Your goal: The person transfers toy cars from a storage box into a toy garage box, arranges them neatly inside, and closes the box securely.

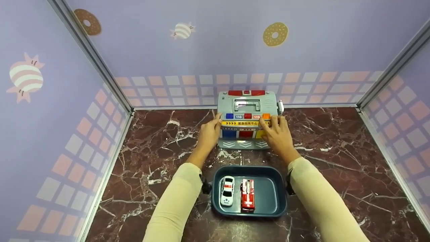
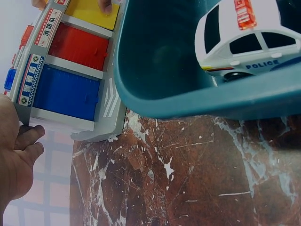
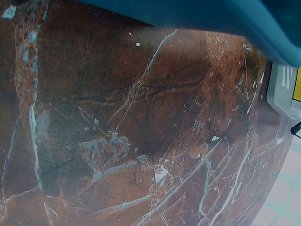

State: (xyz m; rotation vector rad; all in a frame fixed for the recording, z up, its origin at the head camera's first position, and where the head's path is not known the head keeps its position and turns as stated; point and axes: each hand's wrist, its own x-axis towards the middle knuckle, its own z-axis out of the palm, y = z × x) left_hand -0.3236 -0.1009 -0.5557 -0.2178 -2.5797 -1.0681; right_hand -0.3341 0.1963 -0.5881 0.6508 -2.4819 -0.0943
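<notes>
A grey toy garage (image 1: 246, 144) stands against the back wall, with blue (image 1: 229, 134), red (image 1: 246, 134) and yellow (image 1: 258, 134) doors along its front. My left hand (image 1: 209, 134) holds its left edge; in the left wrist view the lower fingers (image 2: 30, 143) are bent beside that side. My right hand (image 1: 278, 136) grips the right part, fingers bent over the ledge and a fingertip (image 2: 106, 5) on the yellow door. The right wrist view does not show this hand, only the garage's front corner (image 3: 281, 89).
Nearer to me, between my forearms, a dark teal tray (image 1: 249, 215) holds a white police car (image 1: 227, 191) and a red fire truck (image 1: 248, 195). A white handle-like part (image 1: 281, 107) sticks out at the garage's right. Patterned walls (image 1: 215, 60) enclose the marbled surface (image 1: 161, 151).
</notes>
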